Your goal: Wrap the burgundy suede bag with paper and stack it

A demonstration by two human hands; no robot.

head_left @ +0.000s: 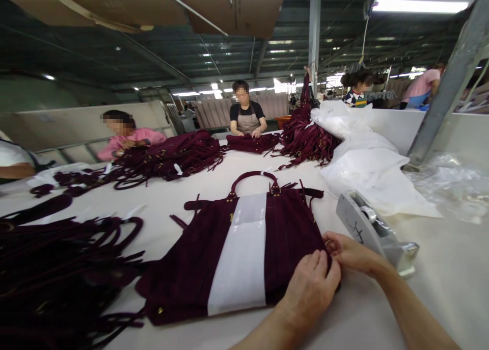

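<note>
A burgundy handbag (290, 238) lies flat on the white table, its single visible handle pointing away from me. Around its middle runs a white wrapping band (239, 268). My left hand (311, 284) is closed on the bag's right side near the lower corner, fingers curled over the edge. Just beyond it, my right hand (349, 253) pinches the same edge from the right; its fingertips are partly hidden. A grey tape dispenser (362, 227) stands right of the bag, close to my right forearm.
Burgundy bags and straps pile up at the left (64, 268) and along the far side (171, 156). White plastic sheeting (370, 161) lies at the right, near a slanted metal post (443, 85). Co-workers sit across the table, one (247, 116) handling a burgundy bag.
</note>
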